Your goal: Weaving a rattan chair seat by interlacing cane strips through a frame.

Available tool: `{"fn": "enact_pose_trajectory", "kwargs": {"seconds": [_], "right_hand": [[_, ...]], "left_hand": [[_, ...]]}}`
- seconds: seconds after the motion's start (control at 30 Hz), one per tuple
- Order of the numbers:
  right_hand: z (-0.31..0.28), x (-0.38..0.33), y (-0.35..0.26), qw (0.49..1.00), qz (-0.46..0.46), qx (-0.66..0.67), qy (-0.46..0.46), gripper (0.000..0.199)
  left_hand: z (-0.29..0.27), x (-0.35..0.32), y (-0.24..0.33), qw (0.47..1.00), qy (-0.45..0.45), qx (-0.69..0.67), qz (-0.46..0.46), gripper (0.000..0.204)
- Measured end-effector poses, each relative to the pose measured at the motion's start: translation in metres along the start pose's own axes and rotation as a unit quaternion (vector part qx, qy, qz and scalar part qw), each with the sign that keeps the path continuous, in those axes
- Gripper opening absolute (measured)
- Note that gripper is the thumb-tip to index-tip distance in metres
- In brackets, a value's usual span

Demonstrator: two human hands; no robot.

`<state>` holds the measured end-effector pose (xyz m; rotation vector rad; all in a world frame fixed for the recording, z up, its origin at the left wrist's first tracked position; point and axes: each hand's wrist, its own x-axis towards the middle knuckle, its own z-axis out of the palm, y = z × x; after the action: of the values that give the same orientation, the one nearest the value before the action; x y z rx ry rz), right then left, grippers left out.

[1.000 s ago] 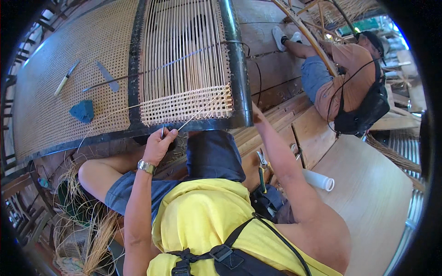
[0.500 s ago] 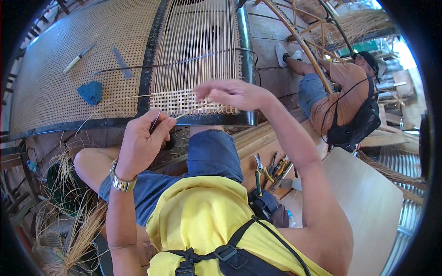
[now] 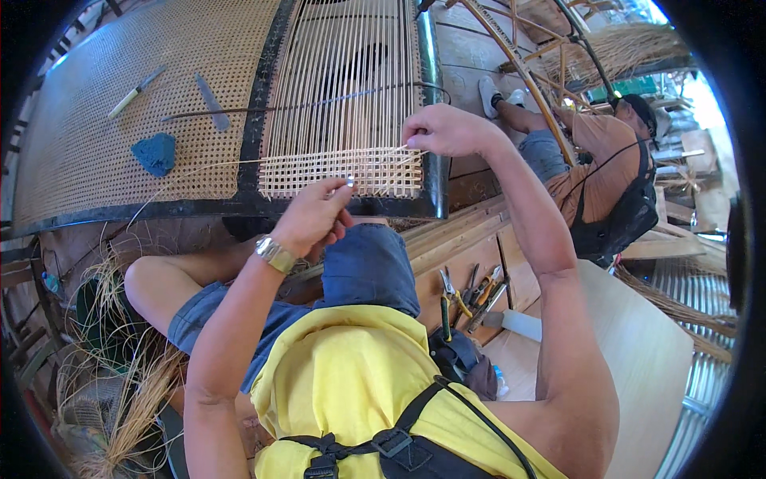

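A dark-framed panel [image 3: 435, 172] lies before me, strung with pale lengthwise cane strands [image 3: 351, 72]. Its near end carries a woven band [image 3: 295, 174] of crossing strands. My right hand [image 3: 452, 132] pinches the end of a cane strand above the frame's right side. Over the near edge, my left hand [image 3: 313, 215] has thumb and forefinger closed on a small shiny piece whose kind I cannot make out; the other fingers curl beneath. One long loose cane strand [image 3: 195, 169] runs left from the woven band. A thin dark rod [image 3: 303, 105] lies across the lengthwise strands.
On the finished cane mesh [image 3: 80, 152] at left rest a knife [image 3: 136, 92], a flat blade [image 3: 211, 104] and a blue lump [image 3: 155, 154]. Pliers [image 3: 451, 295] and other tools lie by my right leg. Cane bundles [image 3: 144, 407] hang lower left. Another person [image 3: 598, 160] sits at right.
My right hand has moved right and upward from the woven band to the frame's right side. My left hand has moved right and slightly up, toward the weave.
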<state>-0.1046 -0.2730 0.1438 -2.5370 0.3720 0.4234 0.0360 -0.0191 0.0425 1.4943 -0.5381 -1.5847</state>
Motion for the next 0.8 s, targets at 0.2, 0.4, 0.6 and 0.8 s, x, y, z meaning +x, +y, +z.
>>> {"fn": "enact_pose_trajectory", "kwargs": {"seconds": [0.2,0.4,0.6,0.8], "right_hand": [[0.003,0.023,0.000,0.997,0.021,-0.053,-0.054,0.023],[0.000,0.027,-0.008,0.991,0.023,-0.096,-0.090,0.026],[0.002,0.026,-0.007,0.994,0.039,-0.073,-0.073,0.027],[0.004,0.030,-0.005,0.994,-0.002,-0.077,-0.076,0.023]], "left_hand": [[0.037,0.007,0.023,0.986,-0.084,-0.141,-0.034,0.021],[0.037,0.012,0.036,0.987,-0.104,-0.101,-0.071,0.018],[0.039,0.027,0.037,0.990,-0.095,-0.093,-0.052,0.015],[0.042,0.039,0.044,0.978,-0.103,-0.149,-0.099,0.013]]}}
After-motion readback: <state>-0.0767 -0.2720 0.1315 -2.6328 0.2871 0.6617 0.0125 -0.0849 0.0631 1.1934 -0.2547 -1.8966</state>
